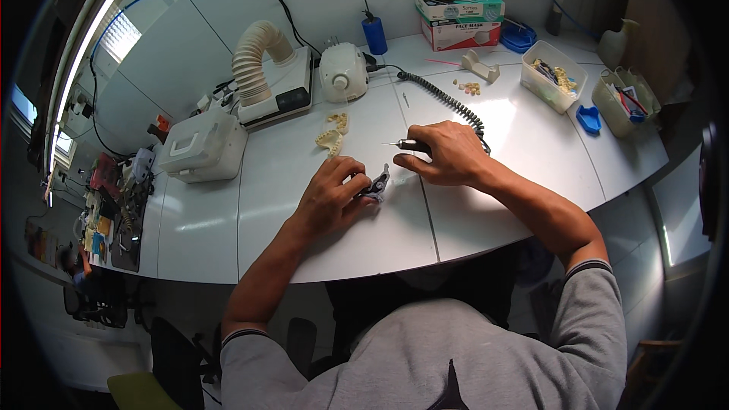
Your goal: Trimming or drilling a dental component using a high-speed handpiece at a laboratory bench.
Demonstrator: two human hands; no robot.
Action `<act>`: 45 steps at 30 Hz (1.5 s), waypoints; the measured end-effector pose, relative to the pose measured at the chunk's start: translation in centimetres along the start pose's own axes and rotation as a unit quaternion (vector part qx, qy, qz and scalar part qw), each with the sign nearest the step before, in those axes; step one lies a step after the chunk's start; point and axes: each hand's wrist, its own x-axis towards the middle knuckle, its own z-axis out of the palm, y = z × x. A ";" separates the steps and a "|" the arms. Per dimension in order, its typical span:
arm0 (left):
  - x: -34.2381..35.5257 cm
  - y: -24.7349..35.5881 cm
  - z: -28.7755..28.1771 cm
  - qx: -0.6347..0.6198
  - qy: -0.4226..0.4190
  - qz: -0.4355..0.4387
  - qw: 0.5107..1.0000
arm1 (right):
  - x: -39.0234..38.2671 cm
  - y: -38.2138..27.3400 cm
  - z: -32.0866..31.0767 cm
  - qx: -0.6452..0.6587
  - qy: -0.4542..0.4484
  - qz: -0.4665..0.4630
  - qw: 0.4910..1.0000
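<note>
My left hand [334,194] holds a small grey, irregular piece [377,186] low over the white desk [273,243]. My right hand [448,153] grips a slim black and silver handpiece [412,146], its thin tip pointing left, above and apart from the grey piece. A coiled cord [440,96] runs from the right hand back to a white control unit [342,74]. Beyond my left hand, two cream dental models [329,141] lie on the desk.
A lidded box [197,148] and hose unit [250,76] stand left; mask boxes [459,31], tubs [550,68], small cream pieces [468,87] and a blue tray [589,118] sit back and right. At far left, another person [80,266] is near a cluttered bench.
</note>
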 end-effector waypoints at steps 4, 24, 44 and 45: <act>0.0 0.4 0.1 -0.002 0.032 0.026 0.999 | -1.3 -1.7 0.0 0.061 0.036 -0.070 0.995; 0.5 1.9 -0.3 0.007 0.089 0.056 0.994 | -1.9 -1.8 -0.2 0.183 0.023 -0.103 0.977; 2.6 0.6 -0.4 -0.086 -0.006 -0.105 0.991 | 0.9 5.4 0.2 -0.053 0.100 -0.038 0.993; 3.3 0.3 0.0 -0.085 -0.005 -0.104 0.991 | 1.3 6.0 0.5 -0.066 0.116 -0.056 0.989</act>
